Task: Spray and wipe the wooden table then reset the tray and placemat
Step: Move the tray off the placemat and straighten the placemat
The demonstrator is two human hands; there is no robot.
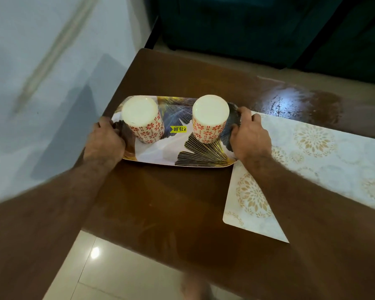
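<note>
Fingers [250,118] of the right hand [250,137] and of the left hand [105,139] were clamped over the short ends of the tray [160,152], which sat on the wooden table [160,202] beside the placemat [333,152]. Stiff and glossy, it probably handled light but slippery. Its two upturned cups [142,122] looked fragile and top-heavy, so level end grips suited. Beyond, a wet patch [290,102] shone.
</note>
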